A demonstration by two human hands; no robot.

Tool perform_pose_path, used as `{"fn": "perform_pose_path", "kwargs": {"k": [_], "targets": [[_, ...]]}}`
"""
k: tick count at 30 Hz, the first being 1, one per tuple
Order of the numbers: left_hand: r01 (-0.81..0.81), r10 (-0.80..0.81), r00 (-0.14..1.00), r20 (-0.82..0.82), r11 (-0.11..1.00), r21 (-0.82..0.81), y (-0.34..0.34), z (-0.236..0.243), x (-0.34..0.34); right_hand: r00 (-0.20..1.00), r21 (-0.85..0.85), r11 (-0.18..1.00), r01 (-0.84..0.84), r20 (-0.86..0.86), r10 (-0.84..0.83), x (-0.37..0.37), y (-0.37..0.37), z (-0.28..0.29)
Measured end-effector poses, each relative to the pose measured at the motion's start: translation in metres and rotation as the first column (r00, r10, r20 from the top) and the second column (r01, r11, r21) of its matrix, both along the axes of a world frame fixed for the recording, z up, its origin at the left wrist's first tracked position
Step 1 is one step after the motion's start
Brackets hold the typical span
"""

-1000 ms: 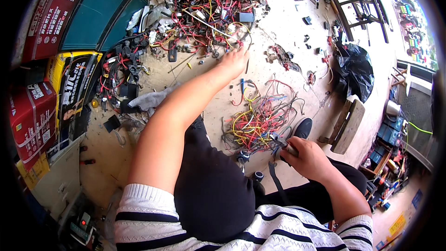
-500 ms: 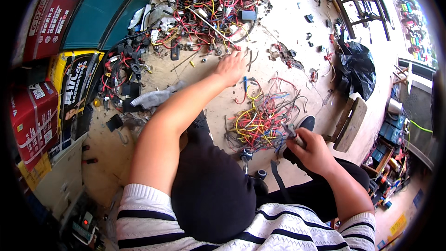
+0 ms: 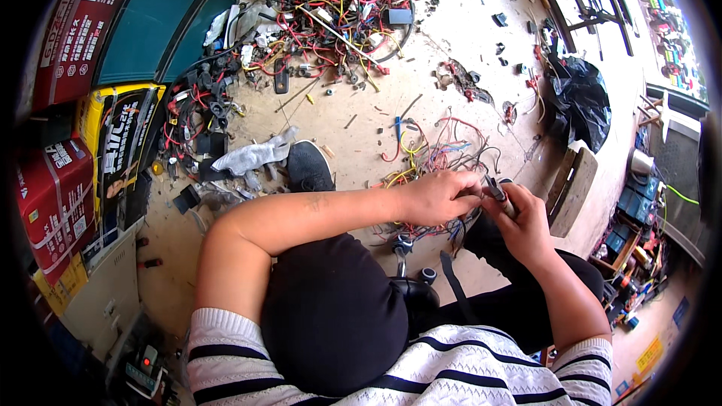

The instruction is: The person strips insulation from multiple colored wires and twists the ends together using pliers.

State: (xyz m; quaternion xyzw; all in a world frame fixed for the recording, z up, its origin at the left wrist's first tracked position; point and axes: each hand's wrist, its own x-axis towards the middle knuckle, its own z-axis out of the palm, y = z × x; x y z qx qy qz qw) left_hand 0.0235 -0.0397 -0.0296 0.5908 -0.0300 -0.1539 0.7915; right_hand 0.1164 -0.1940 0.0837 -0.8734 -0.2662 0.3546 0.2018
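My right hand [image 3: 523, 222] grips a metal hand tool [image 3: 502, 199], apparently pliers or cutters, its head angled up and leftward. My left hand [image 3: 442, 197] has come in right beside the tool's head, fingertips pinched on something small that I cannot make out, perhaps a wire end. Both hands are over a loose heap of red, yellow, blue and dark wires [image 3: 444, 152] on the floor, partly hidden by my hands and left forearm. A short blue piece [image 3: 398, 128] lies at the heap's upper left.
A larger tangle of cables and parts [image 3: 338, 22] fills the back. Stacked cartons [image 3: 53, 203] line the left. At right are a black bag [image 3: 579, 98], wooden plank piece [image 3: 571, 188], dark metal frame [image 3: 583, 7] and tool clutter [image 3: 624, 256]. My shoe [image 3: 308, 165] rests near a grey cloth [image 3: 248, 154].
My left hand has swung from the back cable pile down and right to the tool. My right hand has risen slightly and moved right, still gripping it.
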Motion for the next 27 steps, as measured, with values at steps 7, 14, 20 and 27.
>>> {"fn": "perform_pose_path", "kwargs": {"k": [7,14,20,27], "targets": [[0.008,-0.029,0.996,-0.085,0.971,-0.240,0.008,0.013,0.000,0.941,-0.062,0.993,0.102,-0.318,-0.117,-0.001,-0.006,0.001],[-0.092,-0.030,0.862,0.505,0.972,0.215,0.007,-0.004,-0.014,0.913,-0.151,0.959,-0.240,-0.370,0.170,-0.004,0.011,0.021],[0.025,-0.089,0.930,0.355,0.983,0.181,0.011,0.007,-0.015,0.848,-0.113,0.987,-0.116,-0.529,0.039,-0.001,0.001,0.023],[0.049,-0.255,0.912,-0.323,0.847,-0.529,0.015,-0.002,-0.012,0.313,-0.370,0.820,0.436,-0.792,-0.524,0.022,-0.016,0.003]]}}
